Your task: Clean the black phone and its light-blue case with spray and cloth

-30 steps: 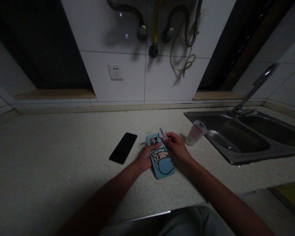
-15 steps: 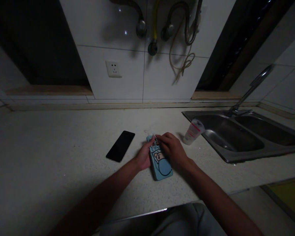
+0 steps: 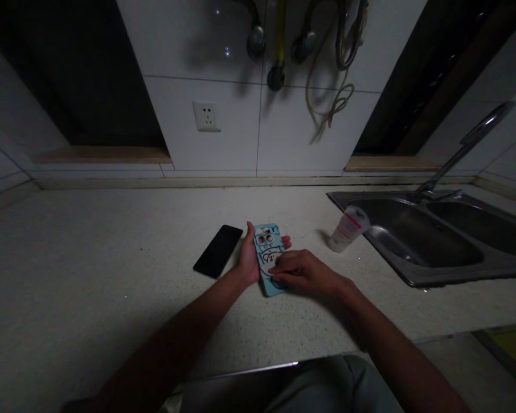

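Phone case (image 3: 267, 245) points away on the table (image 3: 112, 258); left hand (image 3: 246, 261) clasps its left edge, right hand (image 3: 306, 276) presses flat on its near end.

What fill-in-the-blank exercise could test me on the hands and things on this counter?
1. The left hand grips the side of a light ____ phone case.
2. A black phone lies on the counter to the ____ of the phone case.
3. A small bottle sits beside the steel ____.
Missing words: blue; left; sink.
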The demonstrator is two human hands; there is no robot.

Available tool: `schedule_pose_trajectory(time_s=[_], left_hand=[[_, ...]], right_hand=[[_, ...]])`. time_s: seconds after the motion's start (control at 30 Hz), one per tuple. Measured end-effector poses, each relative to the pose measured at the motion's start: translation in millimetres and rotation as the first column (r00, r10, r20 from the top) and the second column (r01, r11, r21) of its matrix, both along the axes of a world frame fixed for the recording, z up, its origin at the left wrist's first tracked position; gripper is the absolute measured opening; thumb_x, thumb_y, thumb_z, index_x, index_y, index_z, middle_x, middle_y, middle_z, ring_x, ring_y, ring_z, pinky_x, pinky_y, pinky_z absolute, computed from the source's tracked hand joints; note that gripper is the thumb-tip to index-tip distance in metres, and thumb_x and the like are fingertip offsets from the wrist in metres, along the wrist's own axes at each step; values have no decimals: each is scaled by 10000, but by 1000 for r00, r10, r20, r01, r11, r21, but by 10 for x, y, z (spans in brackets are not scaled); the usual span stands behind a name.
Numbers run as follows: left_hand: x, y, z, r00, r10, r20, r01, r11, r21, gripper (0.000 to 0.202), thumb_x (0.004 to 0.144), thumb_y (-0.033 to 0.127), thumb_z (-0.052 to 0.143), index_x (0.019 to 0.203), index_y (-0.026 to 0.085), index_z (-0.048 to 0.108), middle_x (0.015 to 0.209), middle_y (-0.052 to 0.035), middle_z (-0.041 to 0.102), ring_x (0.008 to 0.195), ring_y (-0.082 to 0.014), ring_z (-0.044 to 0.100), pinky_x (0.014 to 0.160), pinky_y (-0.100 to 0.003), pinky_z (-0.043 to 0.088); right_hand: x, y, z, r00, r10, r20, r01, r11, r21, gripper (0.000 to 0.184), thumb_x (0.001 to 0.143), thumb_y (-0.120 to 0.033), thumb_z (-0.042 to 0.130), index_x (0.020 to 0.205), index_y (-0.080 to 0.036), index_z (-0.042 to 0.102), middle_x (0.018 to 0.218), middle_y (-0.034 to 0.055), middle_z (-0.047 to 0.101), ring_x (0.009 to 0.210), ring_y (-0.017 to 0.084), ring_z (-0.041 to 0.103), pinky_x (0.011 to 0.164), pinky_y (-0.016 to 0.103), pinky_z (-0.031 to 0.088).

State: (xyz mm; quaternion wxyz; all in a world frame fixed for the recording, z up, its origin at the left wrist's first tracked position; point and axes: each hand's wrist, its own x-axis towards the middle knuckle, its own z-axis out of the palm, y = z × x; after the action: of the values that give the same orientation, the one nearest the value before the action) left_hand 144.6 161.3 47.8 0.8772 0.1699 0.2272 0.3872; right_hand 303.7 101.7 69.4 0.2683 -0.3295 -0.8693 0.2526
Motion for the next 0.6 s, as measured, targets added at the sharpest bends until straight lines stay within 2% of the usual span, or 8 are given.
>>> schedule_pose_trajectory(time_s=[0.03, 0.1, 0.2, 0.27, 0.3, 0.4, 0.5, 0.6], left_hand=[[5, -10, 2, 1000, -12, 0, 12, 1000, 4, 762, 899, 744, 334, 1095, 94, 682, 989, -201, 731, 906, -308, 714, 812, -436, 562], [19, -35, 4, 999, -41, 17, 40, 999, 6, 743, 906, 728, 353, 1105, 94, 685, 954, -183, 736, 879, -299, 717, 805, -425, 563], [34, -76, 4, 992, -88, 88, 88, 996, 7, 698, 927, 690, 365, 1129, 102, 683, 934, -159, 739, 866, -280, 716, 816, -415, 559], [38, -98, 4, 984, -119, 131, 119, 993, 8, 684, 941, 676, 348, 1129, 109, 683, 935, -155, 739, 869, -273, 714, 820, -422, 555], [39, -107, 6, 982, -127, 140, 127, 992, 8, 680, 944, 673, 346, 1117, 109, 686, 929, -155, 738, 866, -271, 714, 818, -421, 554], [45, -118, 21, 984, -117, 137, 118, 993, -3, 679, 931, 685, 372, 1073, 106, 697, 893, -150, 735, 846, -268, 713, 800, -404, 555], [54, -114, 36, 989, -91, 115, 94, 995, -18, 715, 920, 708, 361, 1080, 101, 702, 877, -147, 734, 843, -278, 711, 782, -394, 556], [50, -105, 32, 991, -91, 93, 92, 996, 3, 757, 916, 725, 336, 1106, 89, 701, 922, -166, 741, 873, -297, 711, 801, -409, 550]], right_hand=[[2, 7, -8, 999, -34, -27, 36, 998, 47, 248, 977, -315, 557, 1034, -172, 752, 816, 54, 701, 752, 154, 634, 713, 281, 478], [23, 33, -28, 979, -176, -106, 191, 970, 150, 239, 969, -320, 572, 1041, -184, 754, 844, 66, 716, 783, 171, 645, 727, 300, 490], [78, 86, -53, 870, -423, -252, 478, 850, 223, 228, 958, -324, 590, 1054, -197, 752, 826, 63, 706, 729, 171, 624, 674, 302, 487], [108, 117, -68, 806, -508, -304, 580, 781, 231, 224, 959, -316, 588, 1068, -204, 749, 830, 61, 694, 712, 167, 609, 653, 298, 485], [115, 128, -78, 798, -519, -307, 593, 769, 240, 224, 959, -313, 587, 1071, -206, 749, 829, 61, 685, 710, 167, 606, 645, 295, 484], [94, 131, -111, 857, -460, -231, 511, 812, 280, 230, 966, -298, 572, 1092, -215, 745, 824, 62, 660, 722, 171, 606, 632, 292, 483], [35, 90, -125, 934, -329, -143, 358, 873, 330, 237, 978, -277, 543, 1105, -208, 731, 852, 74, 669, 745, 176, 612, 651, 298, 491], [-10, 37, -103, 985, -169, -43, 172, 916, 363, 224, 977, -252, 525, 1036, -177, 727, 805, 70, 675, 747, 177, 617, 673, 302, 493]])
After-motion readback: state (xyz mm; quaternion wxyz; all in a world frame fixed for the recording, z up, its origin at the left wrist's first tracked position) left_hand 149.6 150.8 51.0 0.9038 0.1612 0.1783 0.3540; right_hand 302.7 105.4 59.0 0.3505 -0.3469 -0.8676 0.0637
